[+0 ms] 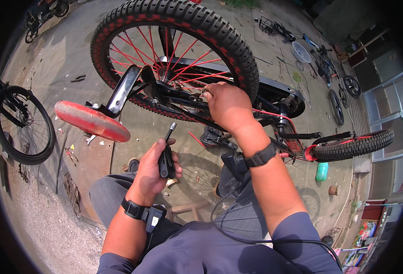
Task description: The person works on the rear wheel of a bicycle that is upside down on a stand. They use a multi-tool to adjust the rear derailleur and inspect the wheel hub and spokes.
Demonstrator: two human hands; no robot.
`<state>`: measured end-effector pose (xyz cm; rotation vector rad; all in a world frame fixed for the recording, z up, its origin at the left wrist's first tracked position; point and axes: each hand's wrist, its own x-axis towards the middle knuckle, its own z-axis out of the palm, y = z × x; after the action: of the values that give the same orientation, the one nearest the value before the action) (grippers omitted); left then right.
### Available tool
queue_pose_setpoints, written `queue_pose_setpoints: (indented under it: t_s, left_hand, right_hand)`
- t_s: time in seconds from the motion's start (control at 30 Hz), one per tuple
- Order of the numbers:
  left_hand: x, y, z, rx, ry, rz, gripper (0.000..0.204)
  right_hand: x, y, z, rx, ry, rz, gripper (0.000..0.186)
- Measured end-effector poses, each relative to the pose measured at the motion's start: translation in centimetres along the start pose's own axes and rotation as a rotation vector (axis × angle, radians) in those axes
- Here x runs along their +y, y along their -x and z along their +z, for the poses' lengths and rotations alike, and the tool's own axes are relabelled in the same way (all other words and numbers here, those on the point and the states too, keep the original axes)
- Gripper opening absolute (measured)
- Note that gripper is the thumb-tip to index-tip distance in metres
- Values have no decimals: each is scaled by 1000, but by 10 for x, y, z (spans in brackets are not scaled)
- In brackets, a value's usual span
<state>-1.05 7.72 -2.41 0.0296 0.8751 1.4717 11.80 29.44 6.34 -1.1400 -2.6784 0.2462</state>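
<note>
A child's bicycle with black frame tubes (178,98) lies upturned before me, its large knobby wheel (231,39) with red spokes raised at the top. My left hand (149,169) is closed around a black folding multi-tool (166,163), one silver-tipped bit standing out toward the frame but apart from it. Over the frame beside the wheel, my right hand (231,107) has its thumb and fingers pinched at a small part; the fingers hide what it is. A red training wheel (92,121) on a black bracket (124,91) sticks out at the left.
The bicycle's other wheel (354,145) lies at the right, near a green bottle (322,171). Another bicycle's wheel (26,125) stands at the left. Pliers (71,156) lie on the ground. At the back right are a pale basin (301,52) and more bicycle parts.
</note>
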Motion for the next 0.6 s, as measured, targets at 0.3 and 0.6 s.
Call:
queue_pose_setpoints:
  t_s: [0.3,0.6]
  left_hand:
    - [1,1,4,-12,-24,-1,46]
    - [-1,0,6,-25,-18,-9,43]
  right_hand:
    - [1,-8,-8,-132,48,-32,25]
    - [4,-3,-1,-38,74,-28,23]
